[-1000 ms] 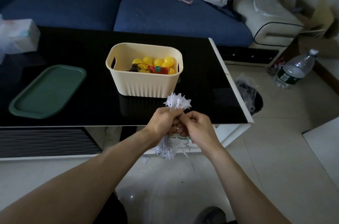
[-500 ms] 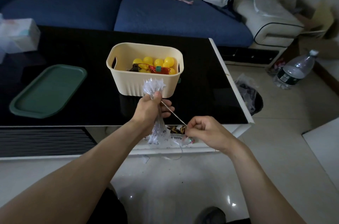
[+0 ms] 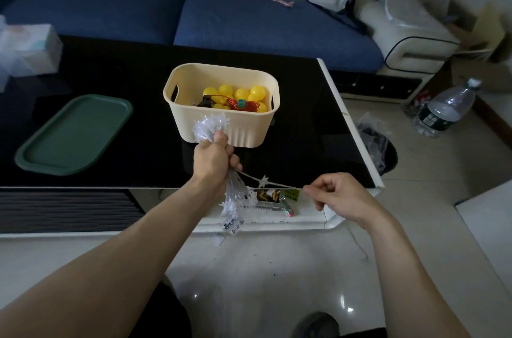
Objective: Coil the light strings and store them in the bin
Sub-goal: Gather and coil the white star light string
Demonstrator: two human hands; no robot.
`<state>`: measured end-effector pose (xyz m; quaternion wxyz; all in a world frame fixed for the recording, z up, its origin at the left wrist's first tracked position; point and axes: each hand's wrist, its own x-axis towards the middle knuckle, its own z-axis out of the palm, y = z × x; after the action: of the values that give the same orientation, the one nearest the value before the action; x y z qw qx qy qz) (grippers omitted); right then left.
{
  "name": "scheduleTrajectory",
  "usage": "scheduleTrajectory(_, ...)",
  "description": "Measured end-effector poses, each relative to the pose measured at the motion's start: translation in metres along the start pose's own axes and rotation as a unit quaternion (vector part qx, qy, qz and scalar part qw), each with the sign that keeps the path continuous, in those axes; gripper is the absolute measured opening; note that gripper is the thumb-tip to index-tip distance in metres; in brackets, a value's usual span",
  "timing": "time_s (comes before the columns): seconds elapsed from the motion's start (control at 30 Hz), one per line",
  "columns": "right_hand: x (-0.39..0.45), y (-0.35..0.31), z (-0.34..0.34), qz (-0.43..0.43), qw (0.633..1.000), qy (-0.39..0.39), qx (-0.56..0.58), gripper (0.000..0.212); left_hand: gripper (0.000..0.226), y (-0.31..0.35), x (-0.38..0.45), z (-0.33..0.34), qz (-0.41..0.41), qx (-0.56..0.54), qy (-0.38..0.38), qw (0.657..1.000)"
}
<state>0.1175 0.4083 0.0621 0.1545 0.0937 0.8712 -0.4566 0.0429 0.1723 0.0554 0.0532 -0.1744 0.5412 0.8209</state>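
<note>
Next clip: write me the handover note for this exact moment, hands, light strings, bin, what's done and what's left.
Left hand grips the bundled white star string in front of the bin, above the black table.
Right hand pinches the string's free tail, stretched taut between the hands.
Done: yellow ball string lies in the bin.
Left: wrap the tail round the bundle, then put it in the bin.

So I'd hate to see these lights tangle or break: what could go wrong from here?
The left hand grips the white star bundle while the right hand pinches the taut wire; pulling harder might strain it. Loops hanging below the fist could slip loose or snag the table edge. The bin already holds yellow bulbs, so the strings might tangle.
</note>
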Motion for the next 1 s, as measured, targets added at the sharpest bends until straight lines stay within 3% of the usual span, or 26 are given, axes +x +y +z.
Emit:
scheduleTrajectory(0.17,-0.001,-0.012,0.020,-0.073,0.997,0.000,-0.008,0.010,0.028,-0.003,-0.005,0.005,0.004,0.032,-0.046,0.998)
scheduleTrajectory(0.3,0.002,-0.019,0.044,-0.120,0.992,0.039,-0.026,0.008,0.032,-0.012,-0.010,0.007,0.015,0.135,-0.044,0.990)
scheduleTrajectory(0.4,0.003,-0.026,0.059,-0.145,0.988,0.060,-0.012,0.007,0.035,-0.021,-0.013,0.009,-0.021,0.185,-0.059,0.981)
scheduleTrajectory(0.7,0.006,-0.028,0.076,-0.149,0.978,0.118,-0.088,0.025,0.034,-0.032,-0.023,0.012,-0.115,0.347,-0.226,0.903)
scheduleTrajectory(0.83,0.005,-0.027,0.074,-0.162,0.974,0.143,-0.062,0.031,0.031,-0.030,-0.025,0.013,-0.090,0.388,-0.203,0.894)
scheduleTrajectory(0.93,0.010,-0.024,0.069,-0.087,0.985,0.147,-0.002,0.052,0.033,-0.028,-0.022,0.012,-0.067,0.355,-0.192,0.913)
scheduleTrajectory(1.0,0.015,-0.021,0.065,0.007,0.992,0.098,0.074,0.072,0.038,-0.025,-0.021,0.010,-0.049,0.326,-0.187,0.925)
